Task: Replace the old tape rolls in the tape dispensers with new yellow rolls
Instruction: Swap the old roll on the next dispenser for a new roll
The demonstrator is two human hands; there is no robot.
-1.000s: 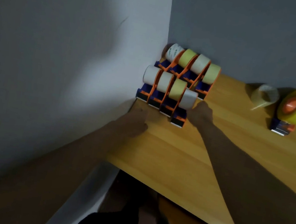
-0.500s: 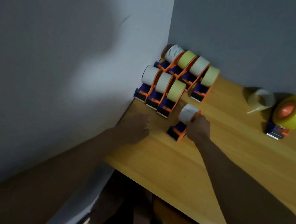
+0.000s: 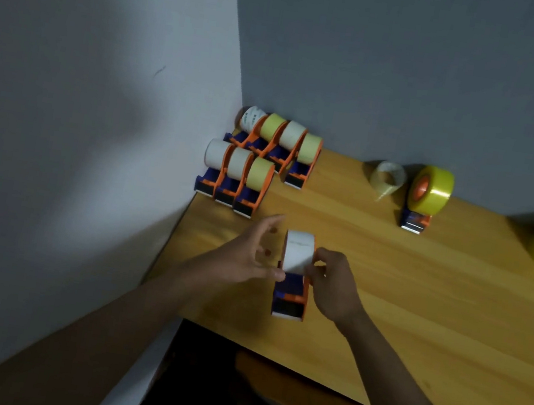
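Right hand point(image 3: 333, 281) grasps a dispenser point(image 3: 290, 296) holding a white roll point(image 3: 299, 251); left hand point(image 3: 250, 255), fingers released, hovers beside it, so a one-sided pull could tip the dispenser.

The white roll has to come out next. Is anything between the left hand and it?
Nothing visible. The left hand is open just left of the white roll; only bare table lies between. The right hand holds the dispenser from the other side.
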